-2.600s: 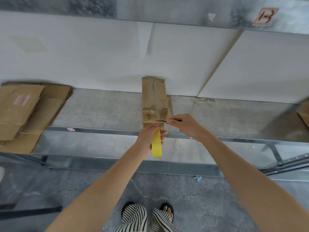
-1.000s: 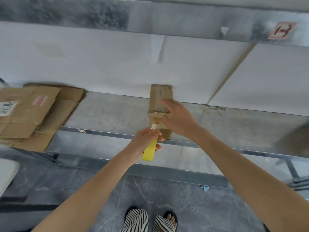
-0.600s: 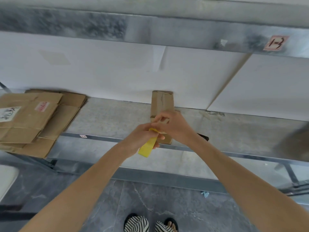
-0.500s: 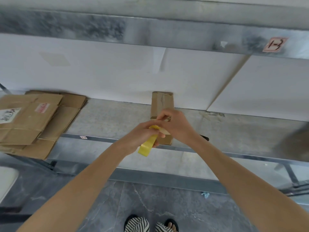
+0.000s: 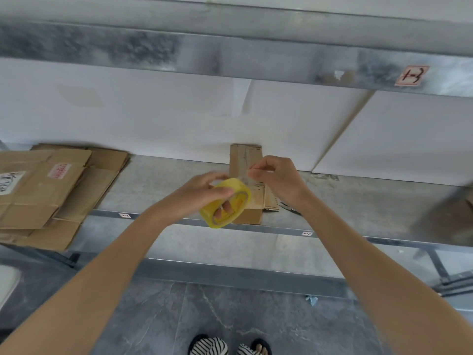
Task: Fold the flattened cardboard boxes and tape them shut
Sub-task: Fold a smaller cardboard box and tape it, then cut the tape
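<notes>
A small folded cardboard box (image 5: 245, 160) stands on the metal shelf (image 5: 166, 190), its far end against the white wall. In front of it my left hand (image 5: 202, 192) grips a yellow roll of clear tape (image 5: 226, 206), with fingers through the core. My right hand (image 5: 276, 176) pinches the free end of the tape (image 5: 247, 175) just above the box and a short clear strip stretches from the roll to those fingertips. The box's near half is partly hidden behind both hands and the roll.
A stack of flattened cardboard boxes (image 5: 51, 193) lies at the shelf's left end, overhanging the front rail. A dark tool (image 5: 290, 207) lies right of the box, mostly behind my right wrist. An upper shelf beam (image 5: 230, 57) runs overhead. My striped slippers (image 5: 222, 347) stand on the grey floor.
My left hand has turned the roll so its face shows. My right hand has drawn away up and to the right, pulling out a short strip of tape.
</notes>
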The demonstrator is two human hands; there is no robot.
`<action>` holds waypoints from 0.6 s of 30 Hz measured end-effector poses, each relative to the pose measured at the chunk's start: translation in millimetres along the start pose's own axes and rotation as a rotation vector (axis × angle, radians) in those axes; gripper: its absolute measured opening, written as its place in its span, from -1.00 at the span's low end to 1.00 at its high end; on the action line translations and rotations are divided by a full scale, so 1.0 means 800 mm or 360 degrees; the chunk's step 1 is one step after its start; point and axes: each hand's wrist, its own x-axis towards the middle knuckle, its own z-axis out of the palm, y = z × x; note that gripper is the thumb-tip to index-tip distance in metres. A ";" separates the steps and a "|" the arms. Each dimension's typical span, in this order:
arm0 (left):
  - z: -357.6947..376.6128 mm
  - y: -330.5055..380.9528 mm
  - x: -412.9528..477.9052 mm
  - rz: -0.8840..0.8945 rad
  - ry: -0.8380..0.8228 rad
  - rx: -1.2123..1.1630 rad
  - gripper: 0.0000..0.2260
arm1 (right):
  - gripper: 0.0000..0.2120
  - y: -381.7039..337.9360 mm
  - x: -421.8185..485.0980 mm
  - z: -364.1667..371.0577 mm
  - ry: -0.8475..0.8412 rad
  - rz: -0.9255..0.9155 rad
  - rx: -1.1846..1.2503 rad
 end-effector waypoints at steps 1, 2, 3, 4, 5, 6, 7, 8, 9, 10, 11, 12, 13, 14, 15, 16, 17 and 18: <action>-0.003 0.000 -0.001 -0.0023 -0.0065 0.0078 -0.90 | -0.85 0.002 -0.001 0.001 -0.0032 0.0033 0.0008; -0.005 0.000 -0.002 -0.0048 -0.0110 0.0155 -0.86 | -0.86 0.004 -0.002 0.003 -0.0056 0.0050 0.0023; -0.006 -0.002 0.000 -0.0078 -0.0115 0.0239 -0.81 | -0.86 0.005 -0.003 0.004 -0.0063 0.0060 0.0050; -0.009 -0.004 0.002 -0.0101 -0.0073 0.0349 -0.77 | -0.86 0.005 -0.004 0.005 -0.0049 0.0070 0.0075; -0.011 -0.008 0.006 -0.0113 0.0015 0.0498 -0.74 | -0.86 0.006 -0.004 0.005 -0.0020 0.0084 0.0096; -0.015 -0.014 0.009 -0.0121 0.0126 0.0667 -0.69 | -0.86 0.006 -0.003 0.005 0.0011 0.0094 0.0107; -0.019 -0.019 0.012 -0.0127 0.0222 0.0815 -0.64 | -0.86 0.005 -0.002 0.006 0.0037 0.0096 0.0109; -0.022 -0.021 0.013 -0.0122 0.0277 0.0898 -0.61 | -0.86 0.004 -0.002 0.006 0.0066 0.0088 0.0101; -0.023 -0.022 0.012 -0.0114 0.0285 0.0899 -0.61 | -0.87 0.005 -0.001 0.005 0.0104 0.0080 0.0096; -0.024 -0.023 0.010 -0.0104 0.0267 0.0807 -0.62 | -0.89 0.005 0.000 0.002 0.0149 0.0075 0.0095; -0.025 -0.023 0.008 -0.0099 0.0245 0.0671 -0.65 | -0.91 0.007 0.001 -0.002 0.0185 0.0079 0.0097; -0.026 -0.023 0.007 -0.0090 0.0242 0.0577 -0.67 | -0.92 0.010 0.001 -0.006 0.0207 0.0089 0.0096; -0.028 -0.025 0.007 -0.0055 0.0261 0.0561 -0.68 | -0.92 0.014 0.000 -0.009 0.0224 0.0104 0.0092; -0.031 -0.029 0.009 -0.0015 0.0305 0.0635 -0.67 | -0.91 0.021 -0.001 -0.012 0.0249 0.0123 0.0094; -0.034 -0.033 0.012 0.0019 0.0380 0.0803 -0.64 | -0.92 0.027 -0.002 -0.014 0.0290 0.0145 0.0116; -0.037 -0.037 0.015 0.0044 0.0466 0.1016 -0.60 | -0.93 0.033 -0.002 -0.015 0.0332 0.0164 0.0144; -0.039 -0.040 0.019 0.0068 0.0542 0.1168 -0.56 | -0.94 0.039 -0.001 -0.016 0.0364 0.0180 0.0162; -0.041 -0.042 0.022 0.0086 0.0577 0.1210 -0.54 | -0.94 0.044 -0.001 -0.016 0.0390 0.0195 0.0172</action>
